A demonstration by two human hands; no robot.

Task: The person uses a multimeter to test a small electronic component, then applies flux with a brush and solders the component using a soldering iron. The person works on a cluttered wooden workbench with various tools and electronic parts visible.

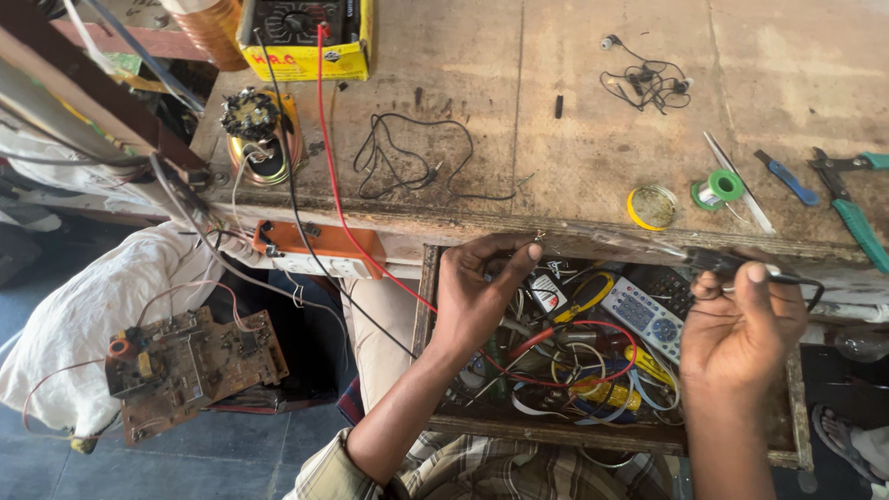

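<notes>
While raised over the open drawer point(444, 421), left hand point(477, 296) pinching a tiny part, right hand point(741, 324) gripping a black tool point(713, 259).

Worn wooden workbench point(574, 83): tangled black wire point(407, 157) centre, green solder spool point(719, 188) right, yellow multimeter point(306, 32) far left.

Worn wooden bench point(593, 111), top scuffed and stained, front edge chipped; daylight falls evenly across it. Open drawer point(796, 435) below the edge, crammed with wires and a grey remote point(648, 319). On the bench: yellow meter box point(306, 42), loose black cable point(407, 157), solder spool point(720, 188), teal pliers point(857, 218). Dark tiled floor point(213, 458) at left, with a white cloth point(83, 315) and a brown circuit board point(190, 366) on it.
</notes>
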